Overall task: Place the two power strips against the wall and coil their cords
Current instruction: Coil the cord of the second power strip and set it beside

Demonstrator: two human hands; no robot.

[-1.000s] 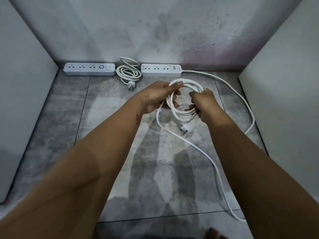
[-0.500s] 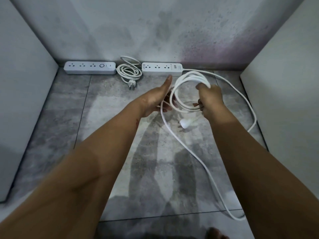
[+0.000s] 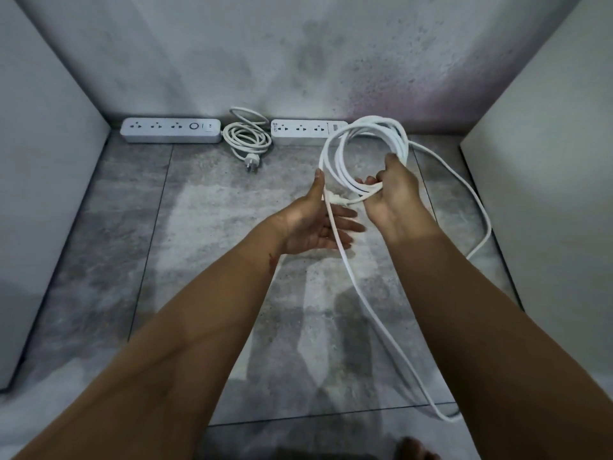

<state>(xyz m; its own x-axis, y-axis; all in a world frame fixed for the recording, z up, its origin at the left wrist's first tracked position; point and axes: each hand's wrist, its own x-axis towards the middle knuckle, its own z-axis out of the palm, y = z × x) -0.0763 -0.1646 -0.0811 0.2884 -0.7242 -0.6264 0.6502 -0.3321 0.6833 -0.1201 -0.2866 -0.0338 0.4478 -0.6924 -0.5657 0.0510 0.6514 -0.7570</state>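
**Second cord half gathered, slack still on the floor**

The right hand (image 3: 394, 194) grips a bundle of loops of the white rubbery power cord (image 3: 378, 121), holding the ring upright in the air, probably so further turns can be laid on. The left hand (image 3: 315, 224) lies wide and flat, palm up, with the loose run crossing it, likely as a guide. That slack trails toward the camera, then bends back over the grey tiled floor (image 3: 215, 260) to the white rectangular power strip (image 3: 300, 130). The strip lies lengthwise against the stained back wall (image 3: 232, 54), beside the pale-grey strip (image 3: 170, 131) and its finished coil (image 3: 232, 141).

bare floor (image 3: 205, 260) left | loose cord (image 3: 477, 200) trails right
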